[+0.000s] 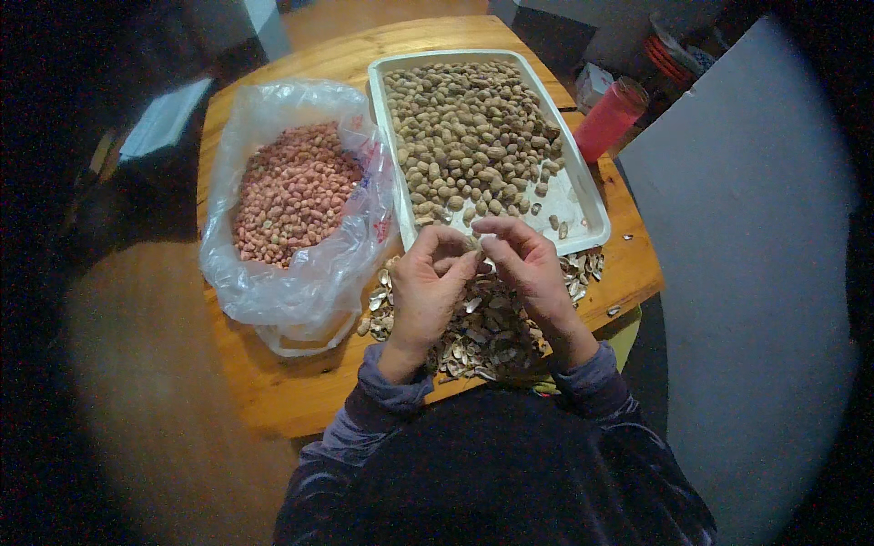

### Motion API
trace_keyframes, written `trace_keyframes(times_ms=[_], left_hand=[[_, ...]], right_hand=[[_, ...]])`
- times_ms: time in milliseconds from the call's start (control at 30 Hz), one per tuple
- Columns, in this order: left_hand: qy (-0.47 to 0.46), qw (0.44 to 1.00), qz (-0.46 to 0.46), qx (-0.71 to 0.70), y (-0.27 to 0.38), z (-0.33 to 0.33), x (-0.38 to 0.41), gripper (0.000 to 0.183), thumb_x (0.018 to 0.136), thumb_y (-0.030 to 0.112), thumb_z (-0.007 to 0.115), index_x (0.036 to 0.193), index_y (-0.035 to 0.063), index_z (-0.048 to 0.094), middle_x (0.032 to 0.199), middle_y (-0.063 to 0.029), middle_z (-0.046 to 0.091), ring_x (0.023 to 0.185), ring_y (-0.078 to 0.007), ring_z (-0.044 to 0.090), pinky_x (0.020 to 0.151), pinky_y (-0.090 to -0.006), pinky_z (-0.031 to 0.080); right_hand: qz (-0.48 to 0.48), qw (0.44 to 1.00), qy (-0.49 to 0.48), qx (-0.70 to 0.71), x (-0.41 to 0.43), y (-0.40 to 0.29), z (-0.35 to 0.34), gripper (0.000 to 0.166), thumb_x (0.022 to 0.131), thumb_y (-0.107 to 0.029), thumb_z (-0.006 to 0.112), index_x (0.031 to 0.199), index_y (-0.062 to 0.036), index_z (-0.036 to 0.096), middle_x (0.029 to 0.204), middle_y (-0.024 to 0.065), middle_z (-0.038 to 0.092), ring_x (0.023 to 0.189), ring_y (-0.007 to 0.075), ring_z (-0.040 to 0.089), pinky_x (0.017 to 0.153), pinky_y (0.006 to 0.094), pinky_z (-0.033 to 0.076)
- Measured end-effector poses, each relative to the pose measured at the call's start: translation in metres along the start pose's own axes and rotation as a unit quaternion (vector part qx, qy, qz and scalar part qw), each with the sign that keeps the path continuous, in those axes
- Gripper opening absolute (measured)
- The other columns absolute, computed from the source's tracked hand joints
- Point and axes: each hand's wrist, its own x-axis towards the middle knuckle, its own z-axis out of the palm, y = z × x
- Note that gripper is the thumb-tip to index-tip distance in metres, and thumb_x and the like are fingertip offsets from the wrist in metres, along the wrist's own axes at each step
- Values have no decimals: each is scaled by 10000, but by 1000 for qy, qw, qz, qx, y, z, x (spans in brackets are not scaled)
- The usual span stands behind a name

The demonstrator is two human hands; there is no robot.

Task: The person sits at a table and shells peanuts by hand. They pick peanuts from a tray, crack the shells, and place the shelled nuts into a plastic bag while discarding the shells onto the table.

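My left hand (430,286) and my right hand (529,273) meet over the near edge of a white tray (597,235). Between the left thumb and fingers is a peanut in its shell (474,243), which the right fingertips also seem to touch. Unshelled peanuts (471,130) fill most of the tray, more thinly at its near right. Empty peanut shells (491,327) lie heaped on the table below my hands. To the left, a clear plastic bag (300,300) stands open around a pile of shelled, pinkish peanuts (300,191).
Everything stands on a wooden table (287,396) with curved edges. A red cylindrical container (610,119) is by the tray's right side, with a small white box (593,85) behind it. A large pale panel (744,239) rises at the right. A few shell bits lie near the table's right edge.
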Motion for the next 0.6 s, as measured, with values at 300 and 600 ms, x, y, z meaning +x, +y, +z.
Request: trace_keyframes(times_ms=[300,600], left_hand=[[-107,991,-76,0,-3,-14,6,117,831,6,531,935,-45,509,834,-87,615,722,-114,613,636,-228,509],[-166,975,-107,-102,-5,-17,9,141,876,88,524,962,-15,483,772,-111,612,639,-165,626,577,-241,511]], right_hand=[[-84,978,-2,-191,-6,-5,0,122,841,-115,598,898,-9,582,646,12,573,571,30,500,505,188,415],[-117,990,-4,-81,1,10,5,117,888,-130,530,883,-13,527,667,12,548,538,51,484,472,203,401]])
